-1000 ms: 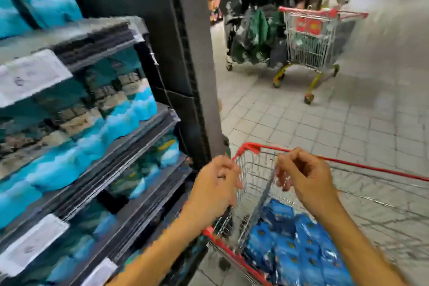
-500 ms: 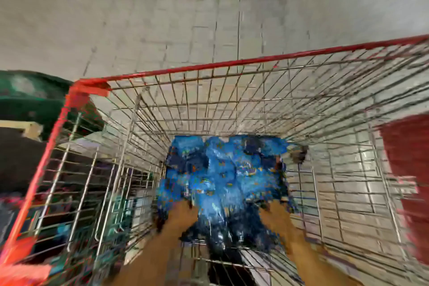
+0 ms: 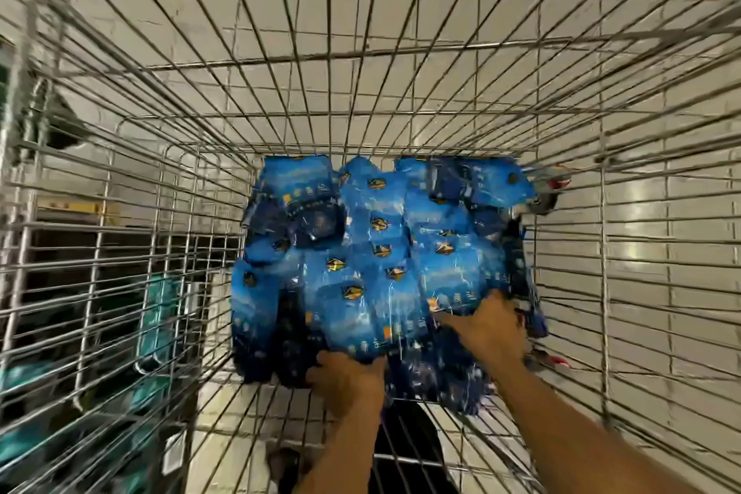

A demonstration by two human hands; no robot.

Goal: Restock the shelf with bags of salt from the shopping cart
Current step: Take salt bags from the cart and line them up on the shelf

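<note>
Blue salt bags point(image 3: 381, 261) lie heaped on the cart point(image 3: 361, 52) floor. The left hand point(image 3: 349, 381) grips a bag's near edge; the right hand point(image 3: 491, 333) seemingly presses, fingers spread, on the heap.

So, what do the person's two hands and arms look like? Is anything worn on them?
Both the left hand and the right hand are bare, without gloves. The forearms are bare too: no sleeve, watch or ring shows, though the picture is somewhat blurred.
</note>
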